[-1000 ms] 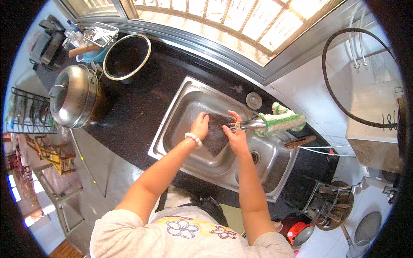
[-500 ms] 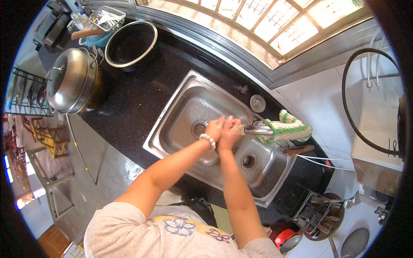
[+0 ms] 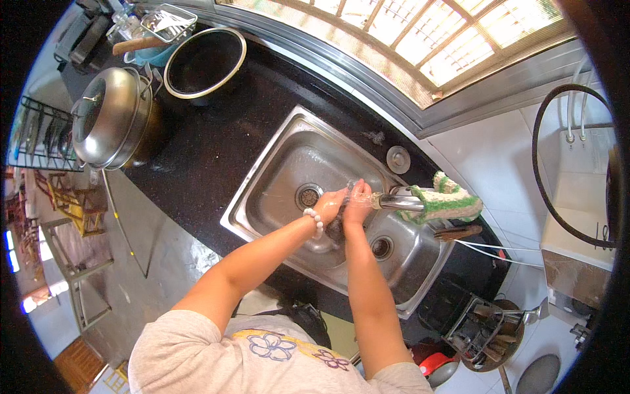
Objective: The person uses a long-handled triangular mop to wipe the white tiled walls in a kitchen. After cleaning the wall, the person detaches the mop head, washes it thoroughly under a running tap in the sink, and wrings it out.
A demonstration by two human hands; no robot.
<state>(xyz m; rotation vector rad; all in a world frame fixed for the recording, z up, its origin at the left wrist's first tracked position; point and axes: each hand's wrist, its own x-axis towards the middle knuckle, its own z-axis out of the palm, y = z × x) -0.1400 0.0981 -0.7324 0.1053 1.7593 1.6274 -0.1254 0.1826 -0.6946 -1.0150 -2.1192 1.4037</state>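
Observation:
Both my hands are over the stainless steel sink [image 3: 282, 167], just below the end of the metal faucet [image 3: 398, 202]. Water appears to run over them. My left hand [image 3: 331, 205], with a white bead bracelet [image 3: 318, 223] at the wrist, has its fingers stretched toward the right one. Close beside it, my right hand [image 3: 357, 205] is slightly cupped, fingers extended. Neither palm shows anything held, though the water blurs the fingertips. A green and white knitted cover [image 3: 449, 202] wraps the faucet's body. Below the hands lies the large basin's drain [image 3: 308, 196].
On the black counter [image 3: 190, 144] stand a lidded steel pot [image 3: 108, 118] and a dark round pot [image 3: 205, 64] at the far left. A round strainer [image 3: 398, 159] lies behind the sink. A wooden-handled brush [image 3: 458, 232] rests right of the faucet, near a utensil rack [image 3: 482, 331].
My hands have come slightly apart from being pressed together, and the left has moved a little lower. The whole view has shifted slightly.

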